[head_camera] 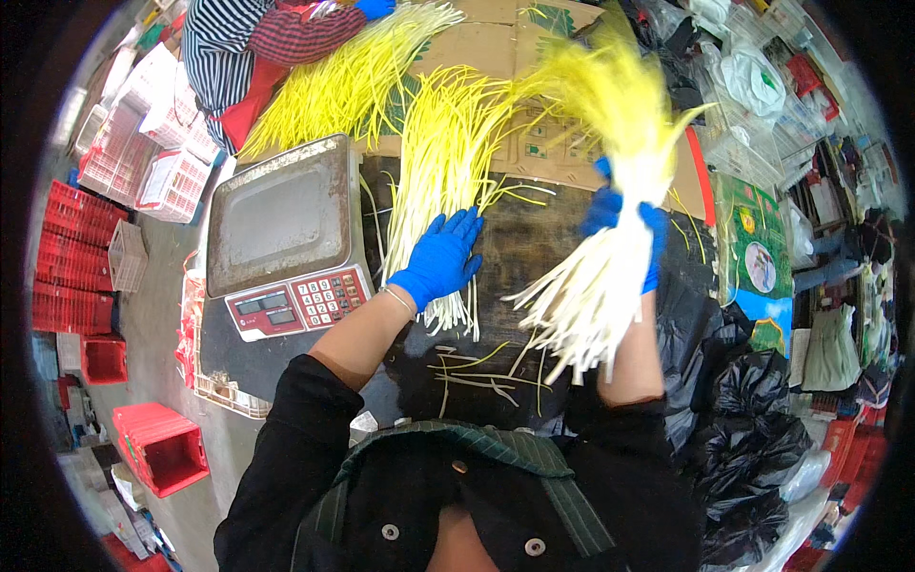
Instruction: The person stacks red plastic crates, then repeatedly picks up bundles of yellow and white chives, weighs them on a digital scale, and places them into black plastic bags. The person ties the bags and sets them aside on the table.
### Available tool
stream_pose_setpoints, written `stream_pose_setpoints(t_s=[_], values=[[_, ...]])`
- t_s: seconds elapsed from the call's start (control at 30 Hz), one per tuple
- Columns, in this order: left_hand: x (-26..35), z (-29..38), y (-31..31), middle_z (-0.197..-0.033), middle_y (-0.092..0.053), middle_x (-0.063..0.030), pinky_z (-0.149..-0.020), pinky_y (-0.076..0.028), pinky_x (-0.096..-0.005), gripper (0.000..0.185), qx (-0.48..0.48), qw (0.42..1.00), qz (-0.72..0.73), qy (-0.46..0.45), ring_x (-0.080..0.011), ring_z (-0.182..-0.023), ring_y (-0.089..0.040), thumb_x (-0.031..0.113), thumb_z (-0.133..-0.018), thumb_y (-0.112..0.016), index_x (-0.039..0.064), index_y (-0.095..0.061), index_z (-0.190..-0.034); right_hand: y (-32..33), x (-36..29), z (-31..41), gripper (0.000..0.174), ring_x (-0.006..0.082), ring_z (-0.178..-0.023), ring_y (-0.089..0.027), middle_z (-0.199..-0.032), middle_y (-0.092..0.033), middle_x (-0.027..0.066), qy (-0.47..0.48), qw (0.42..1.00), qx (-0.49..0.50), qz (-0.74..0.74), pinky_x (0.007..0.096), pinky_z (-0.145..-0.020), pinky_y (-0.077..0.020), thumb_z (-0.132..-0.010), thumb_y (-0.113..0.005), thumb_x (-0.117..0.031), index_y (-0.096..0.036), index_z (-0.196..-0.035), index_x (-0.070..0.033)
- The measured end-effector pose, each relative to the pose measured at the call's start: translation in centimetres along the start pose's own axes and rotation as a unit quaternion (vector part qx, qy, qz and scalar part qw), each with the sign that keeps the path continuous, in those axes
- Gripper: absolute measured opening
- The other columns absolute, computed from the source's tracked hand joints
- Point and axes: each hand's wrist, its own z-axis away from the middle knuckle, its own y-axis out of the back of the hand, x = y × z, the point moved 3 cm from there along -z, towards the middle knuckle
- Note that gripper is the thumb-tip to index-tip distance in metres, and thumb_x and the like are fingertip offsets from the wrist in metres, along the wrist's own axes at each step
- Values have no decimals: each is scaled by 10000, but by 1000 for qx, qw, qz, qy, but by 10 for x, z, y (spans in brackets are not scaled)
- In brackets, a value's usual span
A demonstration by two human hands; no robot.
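My left hand [441, 255], in a blue glove, lies with its fingers stretched out over the pale stems of a bundle of yellow chives [447, 150] on the dark tabletop [543, 214]. Raised at the right, a second bundle of yellow chives [615, 279] is gripped in my blue-gloved right hand [654, 236]. Its white stem ends fan out toward me, and its yellow leaves are blurred. Loose chive pieces [486, 379] are scattered on the table close to my apron.
A digital weighing scale [282, 222] stands left of the chives. Across the table, a co-worker's striped sleeve and gloved hand [375, 7] are by another chive heap [336, 93] on cardboard [486, 46]. Black plastic bags [750, 422] crowd the right; red crates [161, 447] stand on the left floor.
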Motion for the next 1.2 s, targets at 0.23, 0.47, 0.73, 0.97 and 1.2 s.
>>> stream_pose_setpoints(t_s=[0.23,0.47,0.73,0.97,1.2], values=[[20,-22,89,-1477,-366,-195,-1108,-315,-410,571,216,925,293,112,-344,-1359,-360,159,-812,-730,65,-516,-1333,-56,-45,7,689,271,-961,-623,-1105,-616,149,149,921,91,349,394,-895,-517,-766,-711,-178,-418,-1361,12],[104,-50,74,-1509,-324,-190,-1144,-254,-382,995,8,859,512,4,-267,-1388,-317,232,-764,-803,27,-177,-1510,25,49,9,661,220,-1121,-585,-1249,-594,130,145,770,138,606,347,-971,-473,-758,-772,-70,-460,-1335,11],[102,-70,140,-1117,-653,-191,-879,-490,-359,860,-63,937,342,46,-263,-1008,-637,518,-827,-689,-28,-365,-1406,31,64,-11,490,241,-1033,-624,-1201,-613,137,177,912,178,323,367,-904,-516,-862,-636,-87,-486,-1319,6],[61,7,197,-1183,-640,-73,-823,-467,-274,498,38,857,504,105,-144,-989,-612,363,-957,-561,67,-523,-1355,-14,99,13,609,176,-862,-594,-979,-612,39,75,992,77,-62,342,-813,-501,-821,-619,-268,-457,-1371,-62],[-8,161,195,-1075,-673,-66,-775,-472,-254,379,178,740,574,302,-117,-900,-619,319,-986,-515,72,-593,-1262,-86,91,-35,597,203,-882,-607,-970,-620,72,72,991,30,113,352,-828,-507,-825,-613,-162,-448,-1385,-35]])
